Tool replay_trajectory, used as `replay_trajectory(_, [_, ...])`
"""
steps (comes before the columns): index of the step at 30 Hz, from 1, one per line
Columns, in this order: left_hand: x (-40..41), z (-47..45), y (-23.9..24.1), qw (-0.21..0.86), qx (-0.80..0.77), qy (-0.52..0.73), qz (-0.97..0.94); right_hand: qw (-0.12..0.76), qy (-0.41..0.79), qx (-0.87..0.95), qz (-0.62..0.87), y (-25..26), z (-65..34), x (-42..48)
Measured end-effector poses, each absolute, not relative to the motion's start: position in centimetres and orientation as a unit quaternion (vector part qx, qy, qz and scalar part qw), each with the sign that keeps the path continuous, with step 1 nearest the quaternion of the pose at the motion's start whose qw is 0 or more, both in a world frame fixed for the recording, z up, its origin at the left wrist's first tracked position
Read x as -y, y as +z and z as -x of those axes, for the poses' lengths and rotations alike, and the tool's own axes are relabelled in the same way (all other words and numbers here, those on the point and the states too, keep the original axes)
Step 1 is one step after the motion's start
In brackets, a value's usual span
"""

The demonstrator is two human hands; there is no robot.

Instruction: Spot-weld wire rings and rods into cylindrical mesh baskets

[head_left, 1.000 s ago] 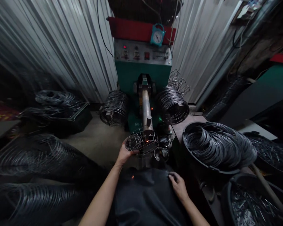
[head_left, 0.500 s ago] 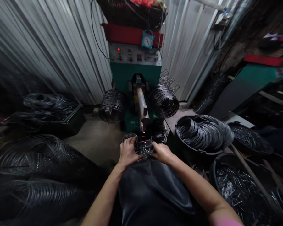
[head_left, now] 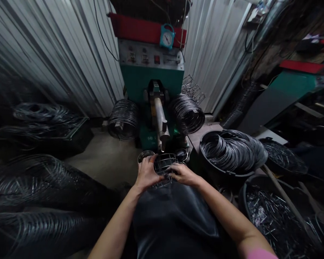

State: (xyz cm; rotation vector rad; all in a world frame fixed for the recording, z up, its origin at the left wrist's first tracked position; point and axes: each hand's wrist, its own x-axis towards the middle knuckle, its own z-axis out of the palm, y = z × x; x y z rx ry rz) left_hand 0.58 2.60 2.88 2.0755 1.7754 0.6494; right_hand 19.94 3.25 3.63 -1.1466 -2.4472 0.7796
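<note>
A small round wire basket, made of thin metal rings and cross wires, is held just below the tip of a green spot-welding machine. My left hand grips its left side, the thumb pressed against the near wires. My right hand is at the near right side, its fingers bent and pinched on the wires; whether a loose piece is between them is too dark to tell. The welder's upper electrode arm points down at the basket's far rim.
Wire ring coils hang left and right of the machine. A tub of wire rings and a bucket of short wire pieces stand at right. Stacked wire rings lie at left. A blue clock hangs on the panel.
My right hand has shifted from the basket's right rim toward me and inward, over its near side. The panel's red light has gone dark. The view has turned slightly.
</note>
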Motion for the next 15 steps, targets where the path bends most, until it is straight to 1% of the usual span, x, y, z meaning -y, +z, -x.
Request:
replay_trajectory(5, [-3.5,-0.4,2.5,0.173,-0.615,0.235,-0.732,0.131,0.242,0.874,0.402,3.7,-20.0,-4.1])
replay_trajectory(15, [-4.9,0.3,1.3,0.188,-0.594,0.253,-0.74,0.149,0.232,0.873,0.402,2.8,-19.2,-5.2])
